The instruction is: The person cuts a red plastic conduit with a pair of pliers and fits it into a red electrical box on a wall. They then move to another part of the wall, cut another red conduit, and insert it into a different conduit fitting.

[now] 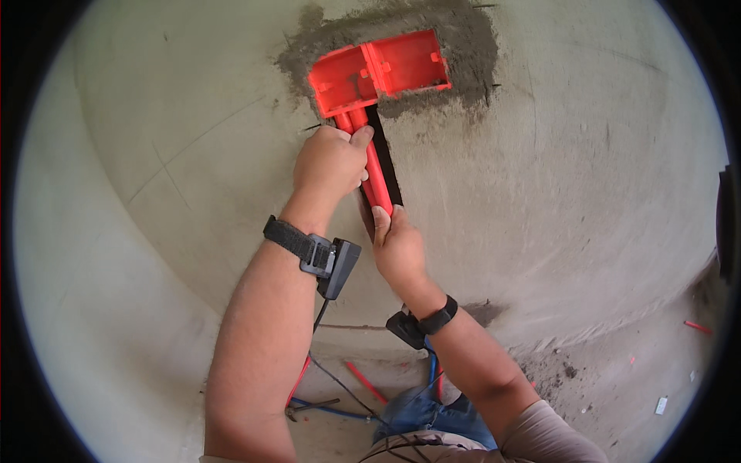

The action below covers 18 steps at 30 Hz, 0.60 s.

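Red pipes [377, 174] held in both hands below two red boxes [411, 65]

A bare grey wall [540, 193] fills most of the view, and along its foot runs a dusty floor [602, 378] with crumbs of rubble on it. High on the wall, a darker patch of cement [472, 42] surrounds much of the boxes, which are set side by side with their open fronts facing out. A dark slot [386, 150] drops from beneath the left box, and the pipes lie close together along it, their upper ends at that box's lower edge.

The left hand [328, 162] has its grip closed around the pipes just under the box, thumb laid along the front. Lower down, the right hand [400, 247] has its grip closed to a pinch on the pipes, with thumb and forefinger near each other. Each wrist wears a black strap with a black block on it, the left block [340, 268] trailing a cable.

Near the person's jeans [444, 417], a long-handled tool [316, 405] and a short length of red tube [367, 382] lie on the floor. Farther right are another red piece [698, 328] and a small pale scrap [661, 405]
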Tool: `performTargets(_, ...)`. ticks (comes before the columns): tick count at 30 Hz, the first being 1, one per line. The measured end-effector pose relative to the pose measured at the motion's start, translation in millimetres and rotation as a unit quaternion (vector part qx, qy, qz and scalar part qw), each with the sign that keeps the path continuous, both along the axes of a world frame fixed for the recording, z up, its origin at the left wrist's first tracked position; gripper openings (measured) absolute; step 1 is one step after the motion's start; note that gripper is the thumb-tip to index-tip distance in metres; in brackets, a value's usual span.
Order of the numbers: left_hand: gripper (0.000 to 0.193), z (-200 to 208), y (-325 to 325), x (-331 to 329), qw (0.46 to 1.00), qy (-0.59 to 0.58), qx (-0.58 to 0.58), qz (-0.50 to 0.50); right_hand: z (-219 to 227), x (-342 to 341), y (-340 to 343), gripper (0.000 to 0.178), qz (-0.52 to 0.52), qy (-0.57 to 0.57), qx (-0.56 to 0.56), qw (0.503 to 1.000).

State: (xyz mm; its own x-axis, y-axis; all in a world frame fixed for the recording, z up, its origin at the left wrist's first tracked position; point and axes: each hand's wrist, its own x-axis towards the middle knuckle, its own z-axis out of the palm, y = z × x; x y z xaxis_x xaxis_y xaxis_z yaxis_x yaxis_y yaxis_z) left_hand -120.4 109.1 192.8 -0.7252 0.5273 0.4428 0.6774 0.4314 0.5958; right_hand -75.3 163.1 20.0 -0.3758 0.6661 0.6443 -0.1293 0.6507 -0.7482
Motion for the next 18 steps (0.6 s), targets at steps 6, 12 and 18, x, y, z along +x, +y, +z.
performTargets(6,0.054,-4.3,1.3,-0.4,0.998,0.047,0.028,-0.023,-4.6,-2.4,1.5,0.038,-0.028,0.022,0.024,0.999)
performTargets(12,0.056,-6.6,1.1,-0.8,0.996,0.086,0.001,-0.019,-6.7,-2.2,-2.1,0.038,-0.044,0.008,0.014,0.999)
performTargets(18,0.056,-7.0,1.9,-6.6,0.997,0.076,0.006,-0.03,-4.4,-3.1,-3.3,0.036,-0.062,0.03,0.014,0.998)
